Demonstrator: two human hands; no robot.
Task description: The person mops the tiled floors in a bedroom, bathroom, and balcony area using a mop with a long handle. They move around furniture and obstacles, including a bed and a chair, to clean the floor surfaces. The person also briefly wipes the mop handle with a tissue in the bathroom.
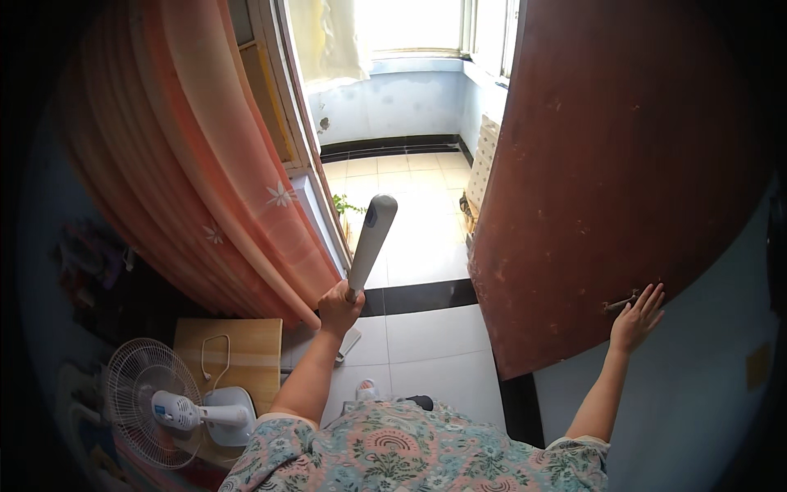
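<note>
My left hand [339, 307] is wrapped round a pole with a thick white grip [375, 238], held upright in front of me. A flat grey-white piece [348, 347] shows on the floor beyond my left forearm; whether it is the pole's foot, I cannot tell. On the right stands a reddish-brown door [590, 189], swung open. My right hand [635, 321] is open, fingers stretched out, at the door's edge next to its small metal handle [619, 303]. Whether the palm presses on the door is hidden.
Beyond the doorway lies a bright tiled balcony, with a dark sill [426, 295] across the threshold. An orange curtain [205, 164] hangs at the left. A white fan [176, 407] stands by a wooden tabletop [246, 340]. Stacked white boxes [484, 160] and a plant [344, 205] flank the balcony.
</note>
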